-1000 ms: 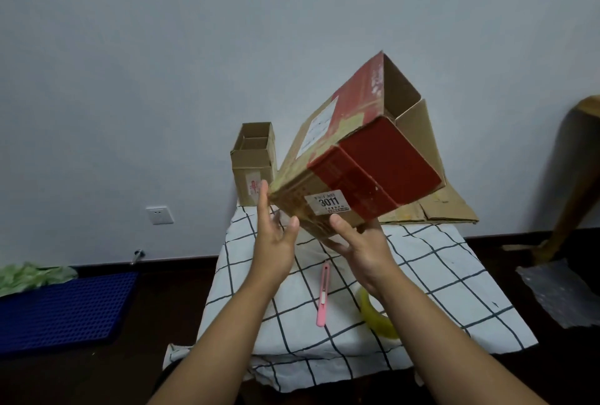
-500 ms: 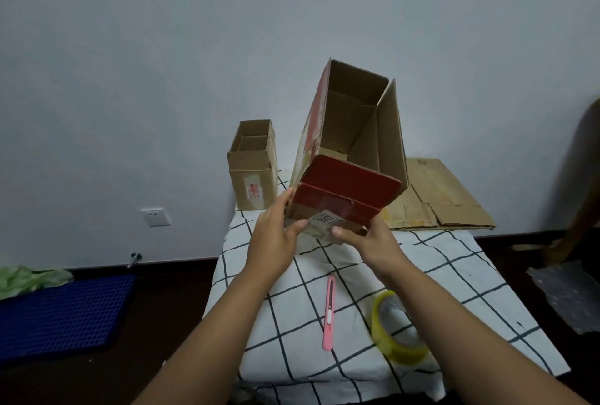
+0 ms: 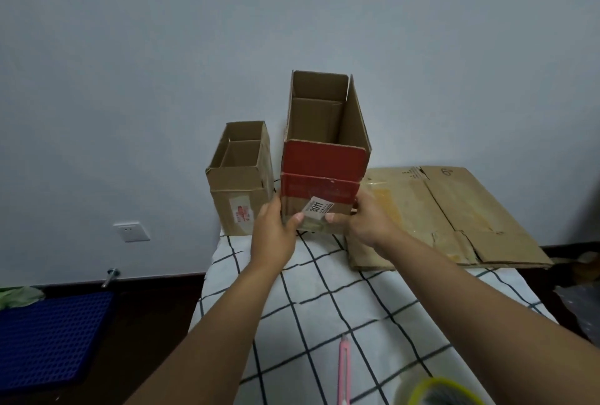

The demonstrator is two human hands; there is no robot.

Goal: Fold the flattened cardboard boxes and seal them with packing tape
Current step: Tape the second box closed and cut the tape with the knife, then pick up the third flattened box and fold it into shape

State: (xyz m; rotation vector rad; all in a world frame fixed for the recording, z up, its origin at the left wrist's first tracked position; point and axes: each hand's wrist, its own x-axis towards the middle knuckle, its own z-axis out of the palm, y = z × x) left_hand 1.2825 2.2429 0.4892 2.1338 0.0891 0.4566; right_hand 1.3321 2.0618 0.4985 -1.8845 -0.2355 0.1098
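A red-and-brown cardboard box [image 3: 324, 170] stands upright and open-topped at the far end of the checked tablecloth [image 3: 341, 300]. It bears a white 3011 label. My left hand [image 3: 272, 229] grips its lower left corner and my right hand [image 3: 360, 219] grips its lower right corner, thumbs on the front face. A smaller open brown box [image 3: 240, 177] stands just left of it. Flattened cardboard [image 3: 448, 213] lies to the right. A yellow-rimmed packing tape roll [image 3: 444, 393] sits at the bottom edge, next to a pink utility knife [image 3: 344, 369].
A grey wall rises right behind the boxes, with a socket [image 3: 131, 232] low on the left. On the dark floor to the left lies a blue perforated mat [image 3: 48, 336]. The table's left edge drops off near my left forearm.
The red box went from tilted in the air to upright with its opening up, then down onto the table beside the small box. Both hands stayed on its bottom end.
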